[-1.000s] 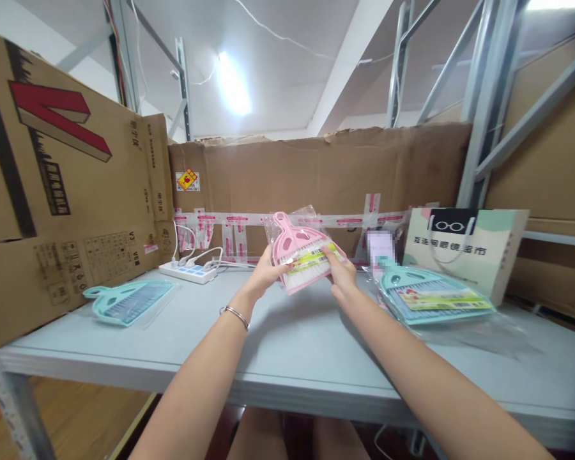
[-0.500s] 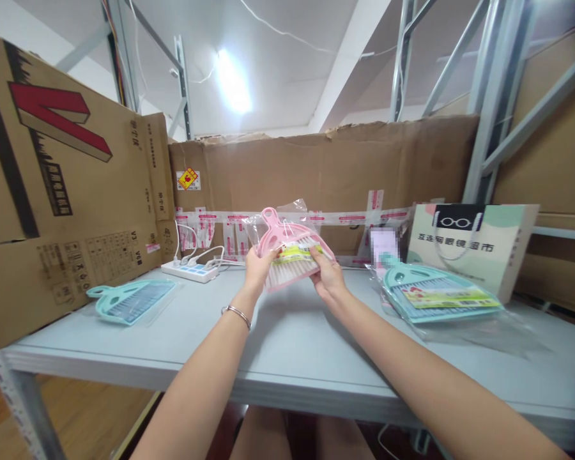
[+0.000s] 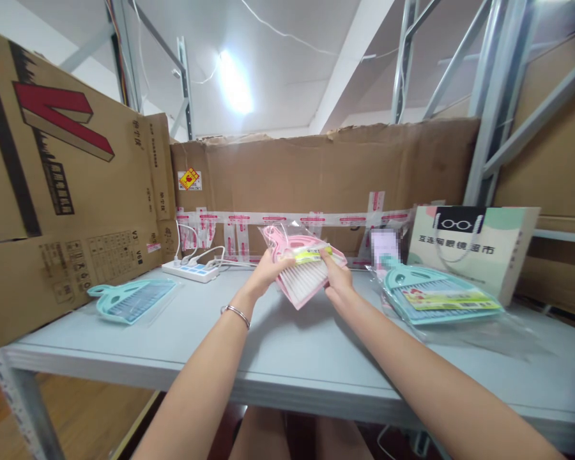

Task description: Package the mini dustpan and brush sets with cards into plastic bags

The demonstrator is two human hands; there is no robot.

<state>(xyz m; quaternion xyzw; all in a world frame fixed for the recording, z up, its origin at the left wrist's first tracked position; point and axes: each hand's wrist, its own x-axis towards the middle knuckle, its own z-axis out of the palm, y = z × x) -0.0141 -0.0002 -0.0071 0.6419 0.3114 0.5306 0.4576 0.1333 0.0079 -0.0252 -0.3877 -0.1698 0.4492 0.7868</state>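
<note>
A pink mini dustpan and brush set (image 3: 303,271) in a clear plastic bag is held up over the grey table (image 3: 287,358) between both hands. My left hand (image 3: 267,271) grips its left edge, a bracelet on that wrist. My right hand (image 3: 336,278) pinches its right side near the yellow-green label. The set is tilted with its handle pointing away and the white bristles facing me.
A teal dustpan set (image 3: 131,298) lies at the table's left. A stack of bagged teal sets (image 3: 436,297) lies at the right, in front of a paper bag with a glasses logo (image 3: 474,246). A white power strip (image 3: 189,271) sits by the cardboard wall (image 3: 326,172).
The pink set has been tipped back and lowered: its handle, upright before, now points away and the bristles face me. Both hands kept their hold.
</note>
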